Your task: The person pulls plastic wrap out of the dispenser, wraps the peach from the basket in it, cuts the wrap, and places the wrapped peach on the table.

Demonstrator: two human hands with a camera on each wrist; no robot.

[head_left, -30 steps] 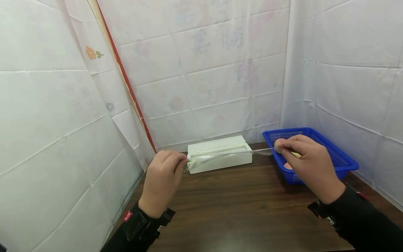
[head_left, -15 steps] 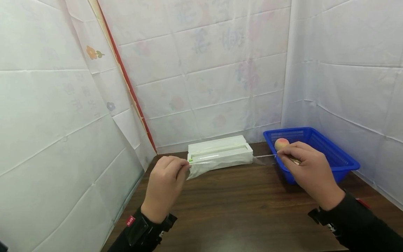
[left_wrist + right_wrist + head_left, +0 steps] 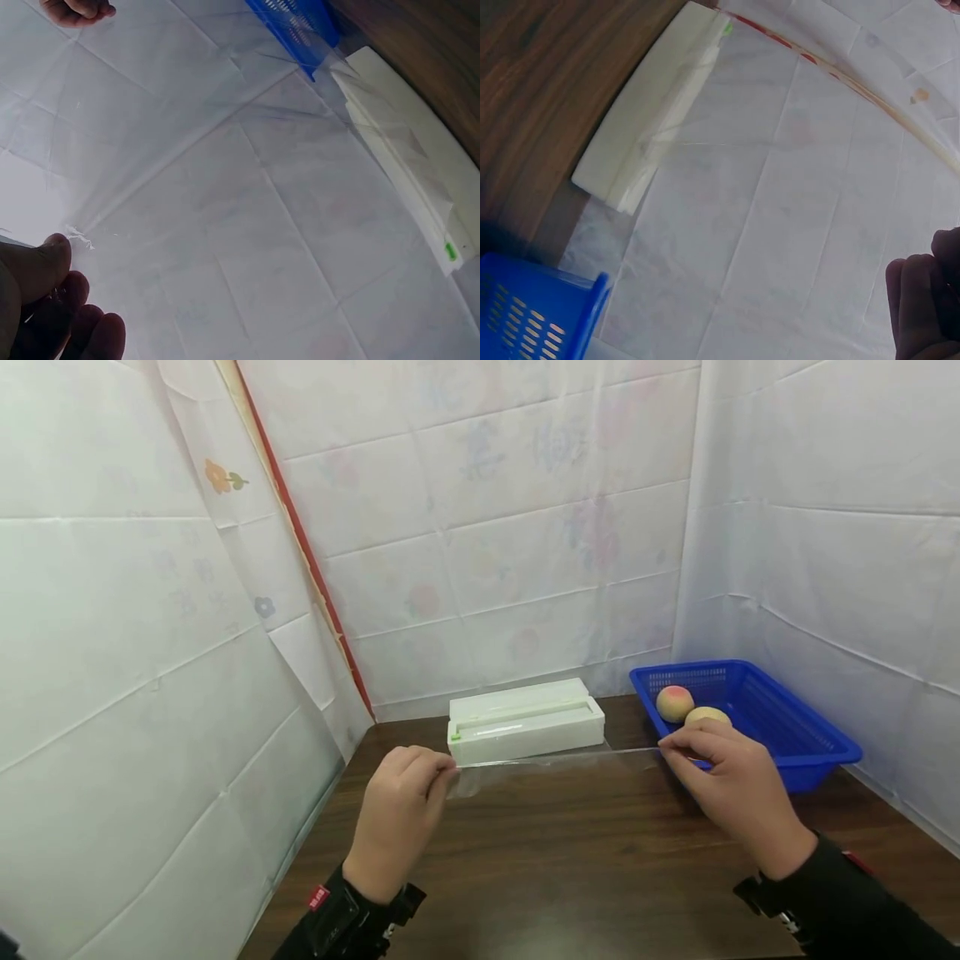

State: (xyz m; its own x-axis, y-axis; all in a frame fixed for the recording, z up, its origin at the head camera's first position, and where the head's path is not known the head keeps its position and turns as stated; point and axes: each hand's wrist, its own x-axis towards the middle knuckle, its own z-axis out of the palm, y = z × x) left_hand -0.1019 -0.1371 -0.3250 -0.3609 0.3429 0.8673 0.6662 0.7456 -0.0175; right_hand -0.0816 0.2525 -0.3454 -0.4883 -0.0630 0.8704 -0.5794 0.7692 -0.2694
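You are holding a clear film [image 3: 555, 761] taut between both hands.
Your left hand [image 3: 397, 822] is pinching one end between thumb and fingers, and your right hand [image 3: 738, 789] is pinching the other, the film's edge running nearly level above the dark wooden table [image 3: 570, 868], on your side of the white box [image 3: 528, 737]. On the right, the blue basket [image 3: 795, 727] is holding a pink-topped peach [image 3: 675, 703] and a paler round fruit [image 3: 707, 716], your right hand partly covering the basket's near side in the head view.
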